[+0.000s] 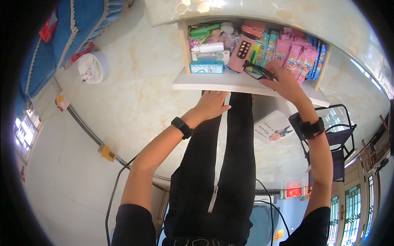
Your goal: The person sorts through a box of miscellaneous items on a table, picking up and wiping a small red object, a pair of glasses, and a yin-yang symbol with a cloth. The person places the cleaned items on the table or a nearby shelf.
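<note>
My right hand (284, 80) grips a pair of dark-framed glasses (261, 72) above the front of an open drawer (215, 80). The glasses overlap the lower end of a pink case (241, 53) with rows of shiny dots. Under and beside my fingers lie many pink sachets (295, 53). Blue sachets (320, 61) stand along the right side, and teal packets (271, 44) lie left of the pink ones. A white tube (209, 47) and a blue-and-white box (207, 67) fill the left part. My left hand (212, 104) is empty, fingers extended, by the drawer's front edge over my leg.
A marbled tabletop (261, 9) overhangs the drawer. On the left are a white bin (94, 67) and a blue fabric cover (61, 40). A white bag (274, 127) with a printed figure stands right of my legs, near a dark folding chair (338, 135). Black cables (115, 181) hang nearby.
</note>
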